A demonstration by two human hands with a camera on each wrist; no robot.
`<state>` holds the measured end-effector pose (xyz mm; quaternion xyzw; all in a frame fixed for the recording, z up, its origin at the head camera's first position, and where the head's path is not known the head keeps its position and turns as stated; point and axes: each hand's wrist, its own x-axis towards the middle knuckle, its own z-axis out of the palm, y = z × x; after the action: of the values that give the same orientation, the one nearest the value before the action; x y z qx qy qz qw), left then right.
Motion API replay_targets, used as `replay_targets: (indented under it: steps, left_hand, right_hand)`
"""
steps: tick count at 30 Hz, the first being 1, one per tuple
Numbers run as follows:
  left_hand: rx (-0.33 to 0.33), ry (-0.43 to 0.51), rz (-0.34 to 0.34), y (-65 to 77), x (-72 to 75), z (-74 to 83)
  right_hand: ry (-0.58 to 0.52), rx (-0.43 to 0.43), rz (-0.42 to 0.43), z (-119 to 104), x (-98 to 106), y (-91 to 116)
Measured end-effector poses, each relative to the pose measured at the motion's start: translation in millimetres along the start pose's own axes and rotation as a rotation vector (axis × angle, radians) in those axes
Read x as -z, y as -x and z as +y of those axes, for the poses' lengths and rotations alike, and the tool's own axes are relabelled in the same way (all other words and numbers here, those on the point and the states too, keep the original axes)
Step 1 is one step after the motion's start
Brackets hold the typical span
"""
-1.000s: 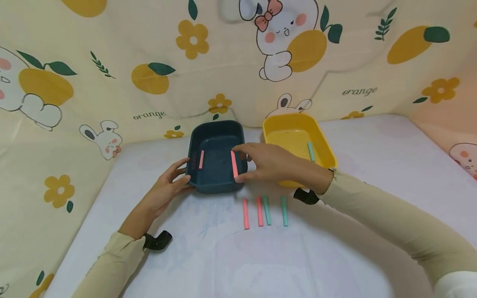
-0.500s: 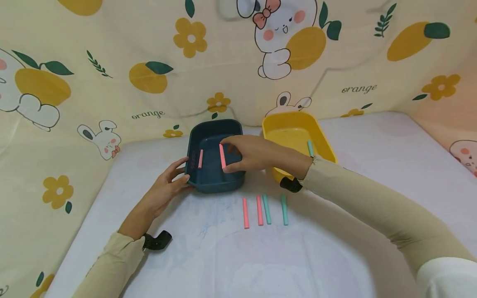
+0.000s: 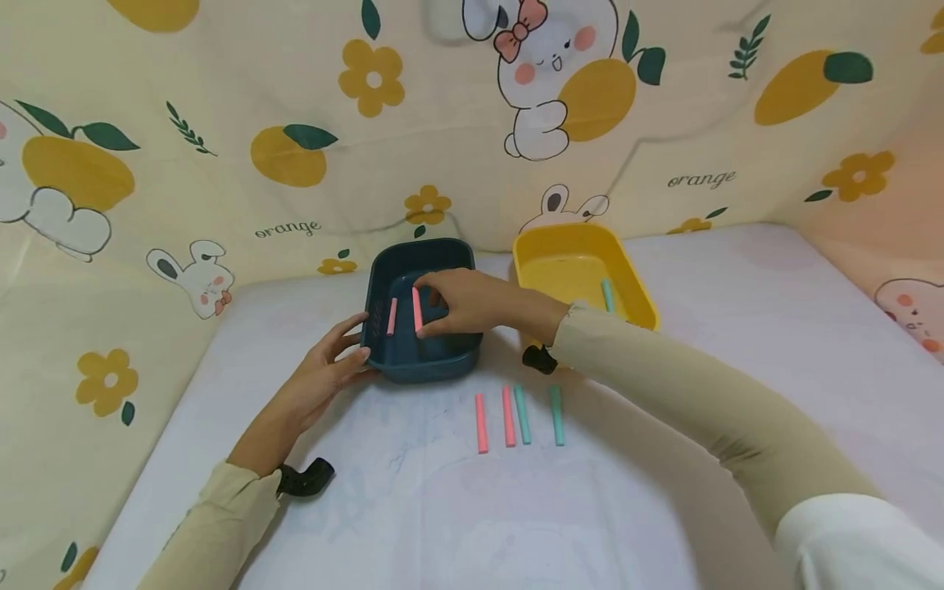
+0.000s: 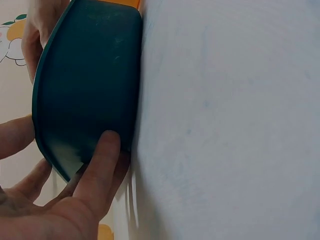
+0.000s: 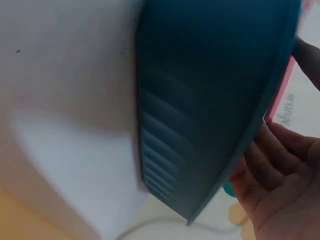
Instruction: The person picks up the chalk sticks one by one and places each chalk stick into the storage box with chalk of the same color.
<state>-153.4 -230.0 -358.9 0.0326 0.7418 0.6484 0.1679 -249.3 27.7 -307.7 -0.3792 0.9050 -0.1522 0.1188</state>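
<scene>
My right hand (image 3: 468, 303) pinches a pink chalk stick (image 3: 417, 310) lengthwise between thumb and fingers, over the inside of a dark blue tray (image 3: 424, 373). Another pink chalk stick (image 3: 392, 316) lies in that tray, to the left of the held one. My left hand (image 3: 328, 369) rests against the tray's left side, its fingers spread; in the left wrist view a fingertip (image 4: 107, 142) touches the outer wall. Part of the held pink chalk (image 5: 281, 90) shows past the tray's rim in the right wrist view.
To the right stands a yellow tray (image 3: 568, 229) with a green chalk stick (image 3: 608, 295) in it, partly behind my right forearm. Two pink sticks (image 3: 482, 424) and two green sticks (image 3: 556, 416) lie on the white cloth in front of the trays. A patterned curtain hangs behind.
My right hand has carried the pink chalk leftward from the blue tray's right side to beside the chalk lying in it. The left hand has stayed at the tray's side.
</scene>
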Motion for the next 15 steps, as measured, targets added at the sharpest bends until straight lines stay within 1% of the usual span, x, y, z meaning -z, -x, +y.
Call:
replay_targets:
  steps: [3, 7, 15]
  left_hand:
    - [-0.009, -0.020, -0.012, -2.9, -1.6, 0.7]
    - [-0.006, -0.029, -0.011, -0.6, -0.4, -2.3]
    - [-0.001, -0.035, -0.007, -1.3, -1.4, -2.1]
  right_hand:
    - [0.012, 0.000, -0.003, 2.3, -2.1, -6.2]
    - [0.030, 0.004, -0.019, -0.1, -7.6, -15.8]
    - [0.044, -0.006, -0.053, 2.5, -9.9, -32.0]
